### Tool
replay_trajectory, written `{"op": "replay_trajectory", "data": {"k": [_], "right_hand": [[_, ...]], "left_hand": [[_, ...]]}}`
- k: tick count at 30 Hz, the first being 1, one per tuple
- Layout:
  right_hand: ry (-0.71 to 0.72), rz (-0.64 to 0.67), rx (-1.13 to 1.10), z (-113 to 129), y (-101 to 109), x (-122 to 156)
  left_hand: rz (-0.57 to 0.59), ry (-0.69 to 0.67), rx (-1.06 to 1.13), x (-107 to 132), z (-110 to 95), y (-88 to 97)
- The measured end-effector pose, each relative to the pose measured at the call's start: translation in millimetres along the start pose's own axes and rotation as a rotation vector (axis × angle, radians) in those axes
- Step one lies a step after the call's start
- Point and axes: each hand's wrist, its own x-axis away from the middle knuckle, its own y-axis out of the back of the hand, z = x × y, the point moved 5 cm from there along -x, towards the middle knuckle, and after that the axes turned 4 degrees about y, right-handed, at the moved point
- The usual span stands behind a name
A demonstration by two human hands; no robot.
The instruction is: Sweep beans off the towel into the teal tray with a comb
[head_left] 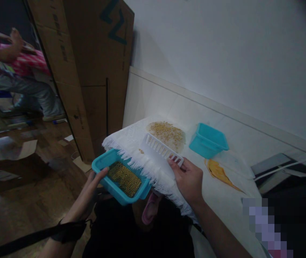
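My left hand (95, 181) grips the near-left side of a turquoise plastic tub (133, 199), its thumb over the rim. Small greenish-yellow beans (124, 179) cover the tub's bottom, and the tub is held at the table's edge above my lap. In my right hand (189, 179), fingers pinch the right end of a white slotted plastic strip (156, 148), held over the white fringed cloth (156, 173). Just beyond the strip, pale yellow beans (166, 132) lie spread in a flat patch on the table. A few loose beans sit on the cloth by the strip's left end.
Another turquoise tub (208, 143) stands on the table at the right, near a crumpled orange-yellow piece (220, 172). A tall cardboard box (96, 61) rises at the back left, beside the wall. A seated person (20, 79) is farther left. Dark flat objects (276, 175) lie right.
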Motion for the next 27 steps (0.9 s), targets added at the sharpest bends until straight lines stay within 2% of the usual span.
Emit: {"op": "replay_trajectory", "data": {"k": [6,12,18,27], "right_hand": [[0.029,0.043,-0.05,11,2,3],[0.045,-0.089,0.047,0,4,-13],[0.041,-0.015,0.083,-9,-12,-23],[0.077,0.09,-0.032,10,-9,-3]], "left_hand": [[0.023,0.003,-0.021,-4,-1,2.8],[0.029,0.01,-0.012,-7,1,5.0],[0.028,0.021,-0.02,-5,-1,4.3],[0.072,0.015,-0.038,-9,-1,6.3]]}}
